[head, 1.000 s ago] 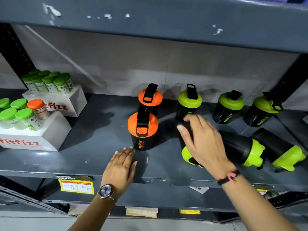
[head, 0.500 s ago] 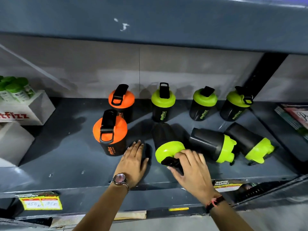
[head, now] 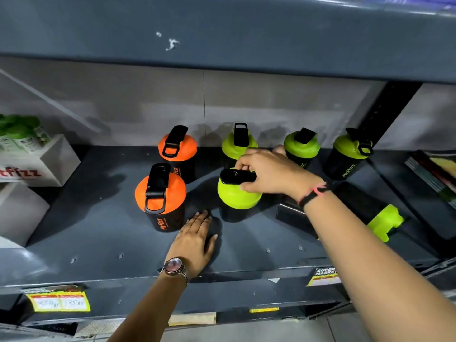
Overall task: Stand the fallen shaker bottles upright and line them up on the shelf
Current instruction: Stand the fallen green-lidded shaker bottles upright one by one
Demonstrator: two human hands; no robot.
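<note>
Two rows forming on the grey metal shelf (head: 86, 243), the biggest thing in view. Back row: one orange-lidded shaker (head: 178, 150) and three green-lidded shakers, all upright against the rear panel. Front row: a second orange-lidded bottle (head: 161, 196) upright, and beside it a green-lidded bottle (head: 238, 193), upright or near enough (base partly hidden in shadow, so whether it sits flat cannot be told).

Right of that, two bottles on their sides: one black body (head: 292, 214) mostly covered by the right forearm, and a further fallen bottle (head: 380, 218) with its green lid pointing toward the shelf's front edge.

Right hand (head: 269, 172): fingers curled down over the front green lid, pinching its black flip cap (head: 237, 176) at the top. Left hand (head: 196, 243): flat on the shelf, fingers spread, holding nothing, just beside the front orange bottle's base.

Judgement: six upright, two left to raise, then the front row wants straightening.
</note>
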